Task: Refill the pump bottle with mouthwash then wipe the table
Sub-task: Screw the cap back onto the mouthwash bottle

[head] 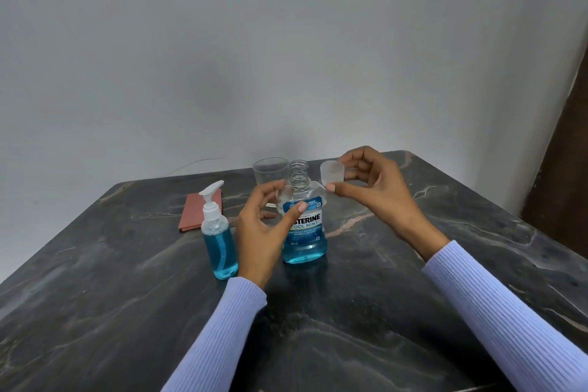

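Observation:
A mouthwash bottle (307, 232) with blue liquid and a blue label stands upright in the middle of the dark marble table (350, 312). Its threaded neck is uncovered. My left hand (264, 226) curls around the bottle's left side, thumb on the label. My right hand (375, 188) holds the bottle's clear cap (332, 171) in its fingertips, just right of the neck and above the shoulder. A pump bottle (219, 242) with a white pump head and blue liquid stands to the left of my left hand.
A clear glass (270, 172) stands behind the mouthwash bottle. A folded reddish cloth (194, 210) lies at the back left of the table. A grey wall rises behind the table, and a dark wooden panel (566, 169) stands at the right.

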Action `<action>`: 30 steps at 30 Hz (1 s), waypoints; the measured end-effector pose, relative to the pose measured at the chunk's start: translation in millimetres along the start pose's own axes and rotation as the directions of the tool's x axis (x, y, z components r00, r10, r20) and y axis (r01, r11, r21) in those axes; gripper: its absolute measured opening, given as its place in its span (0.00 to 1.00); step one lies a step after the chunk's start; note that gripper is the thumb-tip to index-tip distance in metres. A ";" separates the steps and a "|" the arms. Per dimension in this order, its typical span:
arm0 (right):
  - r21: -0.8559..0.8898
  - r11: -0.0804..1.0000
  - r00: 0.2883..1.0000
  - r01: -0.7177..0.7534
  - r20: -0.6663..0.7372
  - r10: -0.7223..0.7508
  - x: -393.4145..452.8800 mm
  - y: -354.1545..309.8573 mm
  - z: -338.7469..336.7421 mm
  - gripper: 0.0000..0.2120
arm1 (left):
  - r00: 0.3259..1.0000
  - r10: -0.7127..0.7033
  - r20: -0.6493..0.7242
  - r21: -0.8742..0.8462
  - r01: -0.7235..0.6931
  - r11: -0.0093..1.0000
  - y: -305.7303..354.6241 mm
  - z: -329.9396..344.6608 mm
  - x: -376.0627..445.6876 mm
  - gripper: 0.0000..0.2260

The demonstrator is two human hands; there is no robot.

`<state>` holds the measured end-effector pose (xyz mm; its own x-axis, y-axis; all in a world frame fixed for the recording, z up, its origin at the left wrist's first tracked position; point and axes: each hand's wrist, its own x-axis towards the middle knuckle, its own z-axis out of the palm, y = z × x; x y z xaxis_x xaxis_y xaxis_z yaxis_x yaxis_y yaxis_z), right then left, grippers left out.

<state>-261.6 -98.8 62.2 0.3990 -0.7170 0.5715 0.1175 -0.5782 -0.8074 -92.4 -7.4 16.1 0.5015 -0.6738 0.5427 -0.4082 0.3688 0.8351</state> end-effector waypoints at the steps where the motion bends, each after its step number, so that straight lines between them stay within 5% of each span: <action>1: 0.003 1.000 0.999 0.021 0.026 -0.021 4.1 -4.7 1.4 0.18 | 1.000 -0.005 -0.006 0.001 0.005 1.000 0.0 -0.3 0.0 0.21; 5: -0.011 0.997 0.981 0.079 0.178 -0.076 19.5 -20.3 3.0 0.17 | 1.000 -0.017 0.002 -0.005 0.017 1.000 0.2 -2.0 2.0 0.19; 14: -0.354 0.902 0.929 0.247 0.351 -0.116 44.8 -46.1 8.4 0.21 | 0.998 -0.067 0.015 -0.046 0.068 0.997 -0.7 -2.7 2.7 0.20; 20: -0.441 0.860 0.889 0.256 0.457 -0.030 54.7 -48.8 11.7 0.15 | 0.996 -0.094 0.003 -0.074 0.094 0.993 -1.3 -2.4 3.5 0.16; 30: -0.433 0.887 0.929 0.163 0.371 0.010 44.5 -32.9 19.1 0.22 | 0.993 -0.116 -0.006 -0.072 0.116 0.991 -0.6 -2.5 3.2 0.16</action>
<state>-230.3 -104.2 111.5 0.7087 -0.5277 0.4683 -0.2247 -0.7980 -0.5592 -88.6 -8.2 17.5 0.5502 -0.7082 0.4424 -0.2917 0.3334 0.8965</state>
